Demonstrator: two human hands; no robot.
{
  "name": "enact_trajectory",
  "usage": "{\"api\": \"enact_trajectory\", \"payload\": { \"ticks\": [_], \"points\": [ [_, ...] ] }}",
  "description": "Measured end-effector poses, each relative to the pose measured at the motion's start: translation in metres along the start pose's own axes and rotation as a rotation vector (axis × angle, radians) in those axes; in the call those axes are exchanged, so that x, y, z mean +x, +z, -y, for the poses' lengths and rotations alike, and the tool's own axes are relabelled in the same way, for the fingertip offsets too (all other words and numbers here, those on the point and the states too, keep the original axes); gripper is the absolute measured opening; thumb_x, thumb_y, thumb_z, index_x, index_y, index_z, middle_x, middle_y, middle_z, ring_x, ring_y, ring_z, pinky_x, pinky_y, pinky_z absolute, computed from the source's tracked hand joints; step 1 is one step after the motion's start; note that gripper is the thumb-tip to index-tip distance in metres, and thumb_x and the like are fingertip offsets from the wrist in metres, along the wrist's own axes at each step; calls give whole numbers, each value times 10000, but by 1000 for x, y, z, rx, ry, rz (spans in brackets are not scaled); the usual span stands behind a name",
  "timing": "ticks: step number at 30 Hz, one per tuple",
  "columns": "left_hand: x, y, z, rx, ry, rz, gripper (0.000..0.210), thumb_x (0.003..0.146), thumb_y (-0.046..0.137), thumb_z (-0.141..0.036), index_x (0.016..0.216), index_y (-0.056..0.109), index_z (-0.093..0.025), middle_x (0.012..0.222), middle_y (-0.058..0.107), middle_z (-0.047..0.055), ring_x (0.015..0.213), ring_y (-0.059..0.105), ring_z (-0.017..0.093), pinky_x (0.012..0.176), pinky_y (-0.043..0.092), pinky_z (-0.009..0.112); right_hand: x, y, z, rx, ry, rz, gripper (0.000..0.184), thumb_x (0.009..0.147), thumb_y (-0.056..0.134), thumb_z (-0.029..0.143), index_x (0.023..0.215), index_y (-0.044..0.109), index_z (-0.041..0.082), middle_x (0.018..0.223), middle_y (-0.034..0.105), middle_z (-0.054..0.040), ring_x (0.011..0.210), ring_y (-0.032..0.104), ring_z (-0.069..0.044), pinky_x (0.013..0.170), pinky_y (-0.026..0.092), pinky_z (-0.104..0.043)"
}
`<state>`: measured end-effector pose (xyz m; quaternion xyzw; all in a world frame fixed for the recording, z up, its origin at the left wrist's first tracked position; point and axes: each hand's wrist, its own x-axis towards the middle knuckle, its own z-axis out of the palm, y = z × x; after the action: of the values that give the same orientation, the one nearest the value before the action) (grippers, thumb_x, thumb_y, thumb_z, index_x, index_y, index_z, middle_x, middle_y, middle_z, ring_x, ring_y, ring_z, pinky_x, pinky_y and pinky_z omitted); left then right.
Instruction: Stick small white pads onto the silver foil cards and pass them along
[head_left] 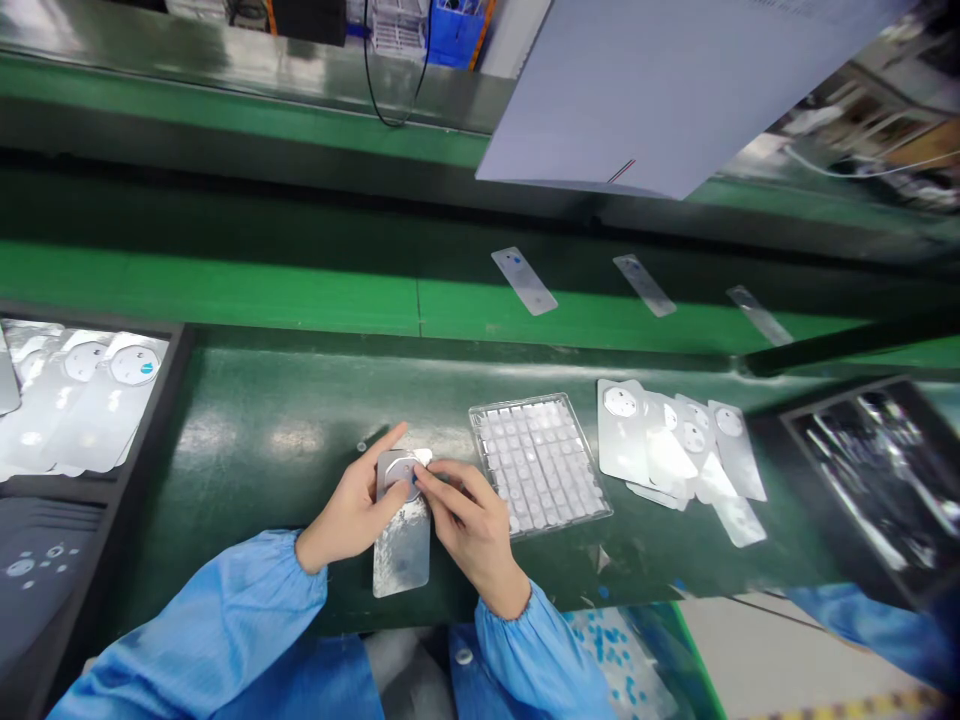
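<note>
A flat silver panel (403, 562), shaped like a phone back cover with a round camera area near its top, lies tilted slightly over the bench. My left hand (349, 512) grips its left side, thumb across the face and index finger stretched past the top. At the round area, the fingertips of my right hand (474, 525) are pinched together; whatever is between them is too small to make out. Right of my hands sits a clear tray (564, 521) filled with rows of small whitish pieces. Several similar silver panels (621, 448) overlap beyond it.
At left, a dark divided bin (154, 420) holds silver panels (124, 400) and dark grey plates (37, 600). Three panels lie along the green belt (300, 300). A white sheet (622, 90) hangs overhead. At right are a black box (892, 490) and another person's blue sleeve (877, 625).
</note>
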<state>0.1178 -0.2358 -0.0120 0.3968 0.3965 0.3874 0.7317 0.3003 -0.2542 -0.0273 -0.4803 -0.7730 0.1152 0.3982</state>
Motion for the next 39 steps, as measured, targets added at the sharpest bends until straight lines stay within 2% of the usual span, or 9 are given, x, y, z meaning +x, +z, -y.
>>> {"api": "enact_trajectory", "payload": {
  "ticks": [9,14,18,21,26,30,33,37,39],
  "points": [
    [-1,-1,2,-2,-4,14,816,936,702,-362,1624,312,-162,911,608,14,752,522,112,720,451,232,3,1,0,117,17,-28,319,974,631,51,1159,756,279,1030,722,-70,882,704,-193,763,622,-352],
    [0,1,1,-16,-26,-30,812,935,701,-381,1621,315,-181,882,616,1,728,542,110,702,466,230,3,0,6,318,319,-104,96,967,677,172,1025,728,228,1031,688,-79,864,693,-184,654,590,-284],
    [1,3,0,-12,5,-80,821,884,763,-342,1582,365,-173,885,640,1,771,575,122,744,483,235,1,-1,14,382,470,-112,186,963,689,244,1145,689,204,1021,699,-86,804,687,-179,592,572,-263],
    [1,4,-1,19,26,-115,780,863,779,-312,1538,418,-163,907,660,11,778,584,125,736,481,229,1,-2,20,322,400,-100,153,975,672,222,1125,701,215,961,703,-72,791,681,-186,608,577,-284],
    [3,5,2,67,48,-146,687,866,755,-272,1488,492,-144,844,638,-5,707,552,112,698,478,226,2,-3,22,178,182,-76,244,1005,593,115,1156,728,250,1035,693,-86,939,707,-210,806,625,-350],
    [3,5,2,134,68,-158,630,899,725,-301,1473,519,-143,852,647,4,725,567,129,722,496,248,-2,1,18,80,107,-38,335,997,590,79,1241,728,263,1041,666,-91,866,695,-188,749,615,-315],
    [3,4,0,180,83,-136,630,929,699,-335,1494,498,-144,961,695,45,813,621,164,812,526,294,-5,2,14,-15,77,-2,381,1003,565,80,1287,721,280,1045,674,-98,825,674,-189,701,605,-317],
    [2,2,-2,238,112,-115,629,940,690,-353,1502,494,-149,1248,681,118,1054,653,228,1011,498,365,-7,1,11,-87,51,26,413,1005,551,80,1319,710,296,1055,694,-100,807,669,-190,690,606,-320],
    [1,2,0,241,106,-105,639,942,689,-366,1510,487,-156,1273,669,122,1071,652,239,1026,495,382,-7,0,10,-86,50,29,409,1003,564,87,1315,714,304,1060,704,-96,824,681,-194,705,613,-321]
  ]
}}
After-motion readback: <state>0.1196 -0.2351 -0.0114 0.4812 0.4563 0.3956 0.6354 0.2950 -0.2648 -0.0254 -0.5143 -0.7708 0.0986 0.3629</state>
